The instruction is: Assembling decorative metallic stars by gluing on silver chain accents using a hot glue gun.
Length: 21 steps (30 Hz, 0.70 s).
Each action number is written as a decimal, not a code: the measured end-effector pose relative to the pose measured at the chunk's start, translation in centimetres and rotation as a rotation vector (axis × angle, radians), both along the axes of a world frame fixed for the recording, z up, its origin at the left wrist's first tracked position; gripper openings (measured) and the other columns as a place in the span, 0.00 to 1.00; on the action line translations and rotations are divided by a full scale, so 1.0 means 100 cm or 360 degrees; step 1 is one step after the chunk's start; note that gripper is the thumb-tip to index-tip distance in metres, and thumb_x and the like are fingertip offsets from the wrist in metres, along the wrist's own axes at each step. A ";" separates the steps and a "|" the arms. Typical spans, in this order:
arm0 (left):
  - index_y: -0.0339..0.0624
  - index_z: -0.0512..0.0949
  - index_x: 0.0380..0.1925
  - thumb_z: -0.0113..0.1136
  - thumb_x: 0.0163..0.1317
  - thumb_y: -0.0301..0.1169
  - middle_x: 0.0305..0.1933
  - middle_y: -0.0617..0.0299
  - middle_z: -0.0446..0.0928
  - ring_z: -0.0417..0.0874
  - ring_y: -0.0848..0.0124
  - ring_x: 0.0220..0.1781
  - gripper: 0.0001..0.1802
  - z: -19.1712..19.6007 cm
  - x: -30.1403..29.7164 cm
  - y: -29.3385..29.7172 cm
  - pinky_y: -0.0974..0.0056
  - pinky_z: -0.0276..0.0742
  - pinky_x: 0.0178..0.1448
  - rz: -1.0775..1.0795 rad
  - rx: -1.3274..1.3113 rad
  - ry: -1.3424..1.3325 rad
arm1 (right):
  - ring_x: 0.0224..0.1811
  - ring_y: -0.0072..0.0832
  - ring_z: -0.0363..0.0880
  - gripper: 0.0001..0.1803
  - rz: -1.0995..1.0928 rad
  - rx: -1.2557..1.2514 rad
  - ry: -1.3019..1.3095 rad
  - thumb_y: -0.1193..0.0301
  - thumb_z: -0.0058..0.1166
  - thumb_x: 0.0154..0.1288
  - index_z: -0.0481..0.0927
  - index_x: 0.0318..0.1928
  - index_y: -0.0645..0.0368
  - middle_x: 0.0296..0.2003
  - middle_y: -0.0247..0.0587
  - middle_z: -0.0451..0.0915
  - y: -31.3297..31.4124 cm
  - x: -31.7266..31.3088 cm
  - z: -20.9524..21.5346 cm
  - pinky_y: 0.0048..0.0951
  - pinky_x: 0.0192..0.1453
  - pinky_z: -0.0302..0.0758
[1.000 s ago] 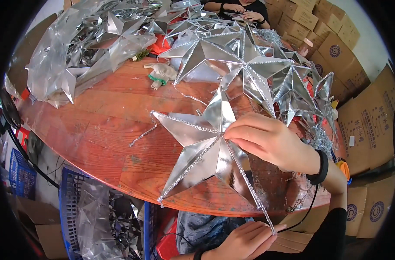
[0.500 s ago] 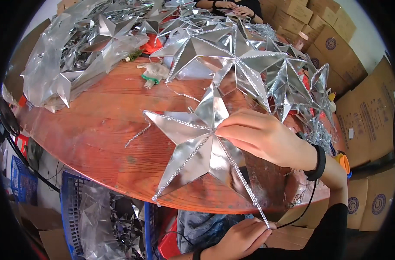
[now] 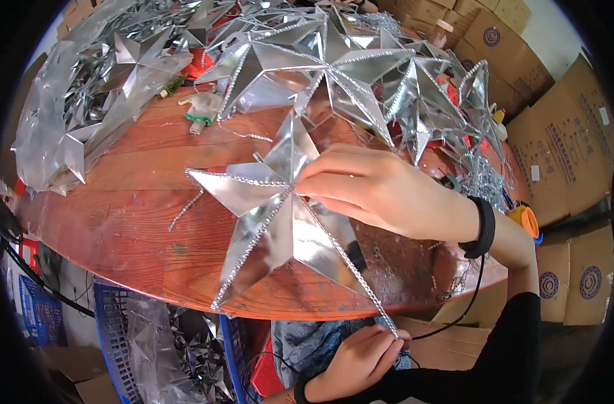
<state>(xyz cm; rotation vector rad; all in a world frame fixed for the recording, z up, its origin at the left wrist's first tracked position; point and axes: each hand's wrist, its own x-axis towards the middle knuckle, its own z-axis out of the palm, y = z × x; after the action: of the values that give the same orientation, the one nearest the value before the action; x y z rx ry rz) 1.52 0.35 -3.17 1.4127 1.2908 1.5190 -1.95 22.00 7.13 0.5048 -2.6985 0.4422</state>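
**Hands laying beaded trim along a foil star ridge**

Right hand (image 3: 381,192) presses its fingertips (image 3: 307,185) on the centre of the silver star (image 3: 273,229), which lies flat on the red wooden table (image 3: 125,222) near its front edge. Left hand (image 3: 354,360), below the edge, pinches the free end of the beaded trim strand (image 3: 350,266) and holds it taut. Good practice is probably even tension, with the strand seated on the ridge before pressing. Finished stars (image 3: 334,60) are heaped behind.
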 end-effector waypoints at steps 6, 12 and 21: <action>0.34 0.76 0.37 0.54 0.60 0.22 0.30 0.57 0.77 0.78 0.61 0.32 0.06 -0.006 0.001 0.001 0.62 0.74 0.37 0.0030 0.0026 0.0012 | 0.44 0.36 0.72 0.08 0.0013 0.0141 0.0058 0.74 0.48 0.61 0.71 0.40 0.64 0.36 0.42 0.70 0.000 -0.003 -0.002 0.33 0.48 0.72; 0.35 0.77 0.34 0.51 0.61 0.21 0.31 0.55 0.79 0.79 0.60 0.33 0.05 -0.002 0.000 0.003 0.62 0.75 0.39 0.0011 0.0002 0.0013 | 0.42 0.36 0.76 0.12 -0.0045 0.0070 0.0097 0.78 0.56 0.55 0.76 0.41 0.65 0.41 0.40 0.76 0.000 -0.001 -0.002 0.33 0.45 0.75; 0.32 0.76 0.34 0.56 0.59 0.23 0.29 0.54 0.77 0.78 0.58 0.32 0.05 -0.004 0.002 0.010 0.60 0.75 0.36 0.0109 0.0048 0.0119 | 0.42 0.36 0.76 0.11 -0.0041 0.0083 0.0128 0.78 0.56 0.56 0.76 0.41 0.65 0.41 0.40 0.76 -0.001 -0.002 -0.003 0.33 0.45 0.75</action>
<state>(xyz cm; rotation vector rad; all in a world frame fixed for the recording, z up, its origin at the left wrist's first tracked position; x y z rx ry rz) 1.76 1.38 -3.57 1.4707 1.3792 1.5495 -2.20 21.87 6.83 0.4910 -2.6421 0.3378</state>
